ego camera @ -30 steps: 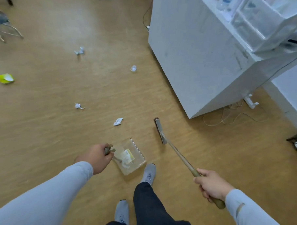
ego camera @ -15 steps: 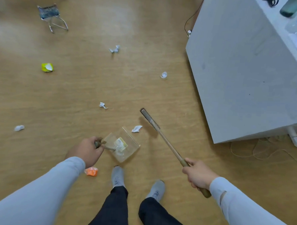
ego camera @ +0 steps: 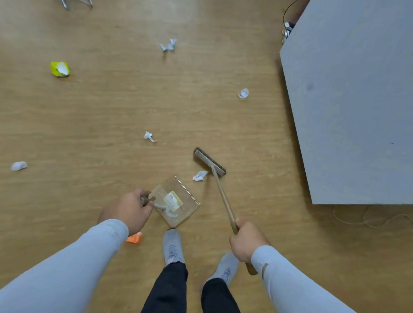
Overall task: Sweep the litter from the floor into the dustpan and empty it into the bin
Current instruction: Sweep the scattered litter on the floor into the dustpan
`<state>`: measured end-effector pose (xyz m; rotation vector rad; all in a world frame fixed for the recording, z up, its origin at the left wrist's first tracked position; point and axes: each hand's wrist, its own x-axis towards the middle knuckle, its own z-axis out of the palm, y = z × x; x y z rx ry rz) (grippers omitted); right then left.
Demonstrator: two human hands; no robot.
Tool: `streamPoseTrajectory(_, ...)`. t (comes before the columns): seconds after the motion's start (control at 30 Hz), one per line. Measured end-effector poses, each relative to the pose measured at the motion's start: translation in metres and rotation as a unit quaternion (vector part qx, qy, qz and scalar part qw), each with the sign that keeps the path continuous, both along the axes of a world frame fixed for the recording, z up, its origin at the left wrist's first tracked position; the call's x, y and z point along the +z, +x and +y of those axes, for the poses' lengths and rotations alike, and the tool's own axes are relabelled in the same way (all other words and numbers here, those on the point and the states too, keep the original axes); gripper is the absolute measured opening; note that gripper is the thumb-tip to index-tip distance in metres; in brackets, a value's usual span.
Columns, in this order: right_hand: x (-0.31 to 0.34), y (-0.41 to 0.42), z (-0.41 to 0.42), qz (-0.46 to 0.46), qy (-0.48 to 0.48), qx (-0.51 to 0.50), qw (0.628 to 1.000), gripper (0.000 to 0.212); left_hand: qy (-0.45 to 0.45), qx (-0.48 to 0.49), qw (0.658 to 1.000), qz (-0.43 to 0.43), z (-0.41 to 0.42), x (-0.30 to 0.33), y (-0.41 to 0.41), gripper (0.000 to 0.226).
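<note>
Hiding orange scrap (ego camera: 134,239) behind left sleeve (ego camera: 82,257)

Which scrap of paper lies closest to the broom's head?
The crumpled white scrap beside the broom head, between it and the dustpan; the others lie farther off.

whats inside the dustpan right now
The clear dustpan holds a yellowish-white wrapper and a pale scrap beneath it. The left hand covers its handle end.

A dustpan (ego camera: 178,202) is held just beyond the left hand's fingers (ego camera: 144,209). A scrap (ego camera: 200,175) lies between it and the brush (ego camera: 210,162), held ahead of the right hand's fingers (ego camera: 241,225).
</note>
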<state>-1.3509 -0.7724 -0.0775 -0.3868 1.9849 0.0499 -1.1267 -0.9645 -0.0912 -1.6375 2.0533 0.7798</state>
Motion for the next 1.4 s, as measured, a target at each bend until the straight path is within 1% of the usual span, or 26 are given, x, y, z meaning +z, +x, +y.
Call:
streamPoseTrajectory(0.07, 0.003, 0.012, -0.005, -0.019, 0.017, 0.038, 0.999, 0.065, 0.005, -0.008, 1.0, 0.001, -0.003, -0.003, 0.004, 0.033)
streamPoseTrajectory(0.13, 0.016, 0.008, -0.01, -0.058, 0.034, 0.061, 0.996, 0.066, 0.009, -0.015, 1.0, 0.008, -0.005, -0.005, 0.008, 0.033)
streamPoseTrajectory(0.2, 0.04, -0.012, -0.013, -0.092, 0.033, 0.015, 0.995, 0.062, 0.017, -0.017, 1.0, 0.01, -0.007, -0.005, 0.011, 0.033)
streamPoseTrajectory(0.27, 0.066, -0.031, -0.011, -0.106, 0.026, -0.033, 0.993, 0.061, 0.025, -0.017, 0.999, 0.016, -0.007, -0.004, 0.014, 0.033)
streamPoseTrajectory(0.37, 0.086, -0.025, -0.011, -0.082, 0.022, -0.03, 0.996, 0.06, 0.036, -0.02, 0.999, 0.024, -0.006, -0.003, 0.02, 0.031)
streamPoseTrajectory(0.5, 0.077, -0.002, -0.03, -0.05, 0.01, -0.022, 0.998, 0.059, 0.035, -0.031, 0.999, 0.028, -0.003, 0.002, 0.029, 0.03)
streamPoseTrajectory(0.57, 0.077, -0.001, -0.041, -0.051, 0.005, -0.045, 0.998, 0.06, 0.034, -0.029, 0.998, 0.033, -0.003, 0.006, 0.035, 0.033)
streamPoseTrajectory(0.63, 0.085, -0.007, -0.045, -0.055, 0.001, -0.076, 0.996, 0.061, 0.036, -0.021, 0.998, 0.044, -0.008, 0.011, 0.039, 0.037)
streamPoseTrajectory(0.7, 0.099, -0.017, -0.045, -0.05, -0.004, -0.087, 0.995, 0.06, 0.038, -0.009, 0.997, 0.061, -0.016, 0.021, 0.038, 0.04)
streamPoseTrajectory(0.87, 0.132, -0.045, -0.043, -0.029, -0.026, -0.078, 0.996, 0.058, 0.013, 0.012, 0.997, 0.076, -0.046, 0.05, 0.016, 0.038)
streamPoseTrajectory(1.0, 0.133, -0.062, -0.057, -0.012, -0.041, -0.055, 0.998, 0.054, -0.001, 0.01, 0.997, 0.07, -0.063, 0.061, 0.002, 0.034)
streamPoseTrajectory(1.1, 0.124, -0.073, -0.083, -0.013, -0.046, -0.032, 0.998, 0.055, -0.011, 0.038, 0.997, 0.072, -0.079, 0.063, -0.003, 0.034)
streamPoseTrajectory(1.23, 0.114, -0.093, -0.134, -0.033, -0.062, 0.01, 0.997, 0.052, -0.026, 0.117, 0.99, 0.079, -0.106, 0.061, -0.007, 0.031)
streamPoseTrajectory(1.4, 0.101, -0.117, -0.211, -0.053, -0.063, 0.066, 0.994, 0.049, -0.038, 0.199, 0.977, 0.068, -0.146, 0.058, -0.007, 0.04)
